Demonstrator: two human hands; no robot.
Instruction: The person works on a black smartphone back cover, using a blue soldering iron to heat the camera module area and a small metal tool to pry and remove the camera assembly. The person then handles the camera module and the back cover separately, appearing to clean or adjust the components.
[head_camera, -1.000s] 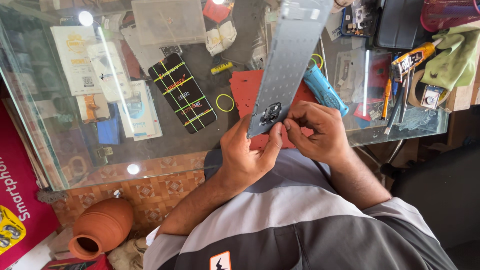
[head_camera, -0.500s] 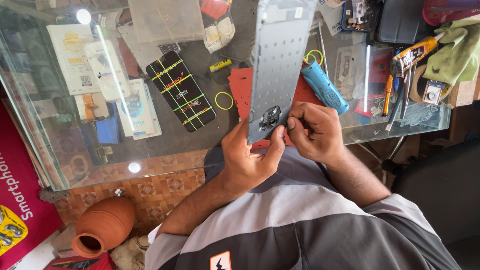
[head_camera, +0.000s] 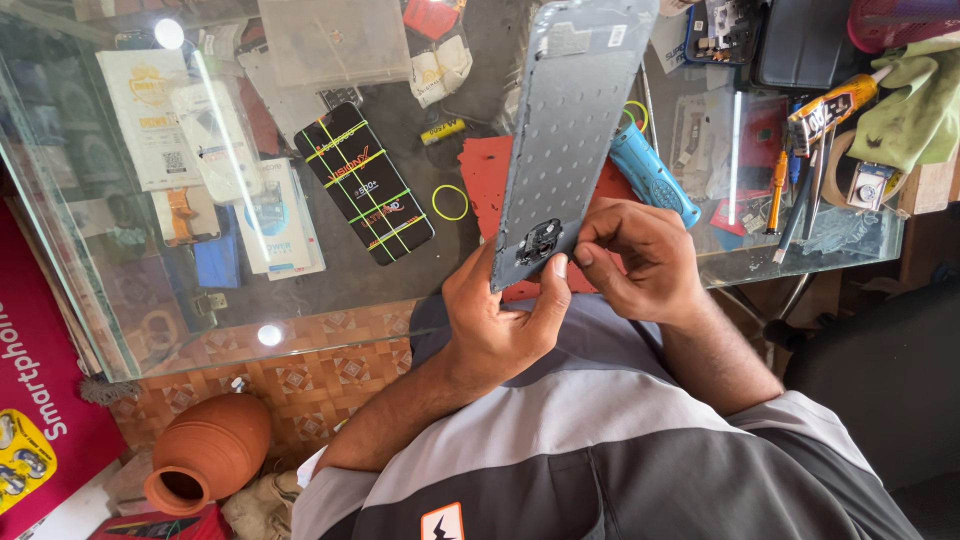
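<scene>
I hold a long grey perforated metal panel (head_camera: 572, 130) upright over the glass counter. My left hand (head_camera: 500, 320) grips its lower end, thumb pressed near a small dark component (head_camera: 540, 241) fixed to the panel. My right hand (head_camera: 640, 255) pinches the panel's lower right edge beside that component, fingertips curled. A red mat (head_camera: 483, 175) lies on the counter behind the panel.
The glass counter (head_camera: 330, 290) carries a black phone box with yellow bands (head_camera: 363, 184), a yellow rubber ring (head_camera: 450, 202), a blue tool (head_camera: 655, 178), a glue tube (head_camera: 830, 105), screwdrivers (head_camera: 780, 190) and a green cloth (head_camera: 915, 105). A clay pot (head_camera: 205, 450) stands on the floor at lower left.
The panel has tilted slightly and shifted left in my hands. My right fingers have moved along its lower edge, closer to the dark component.
</scene>
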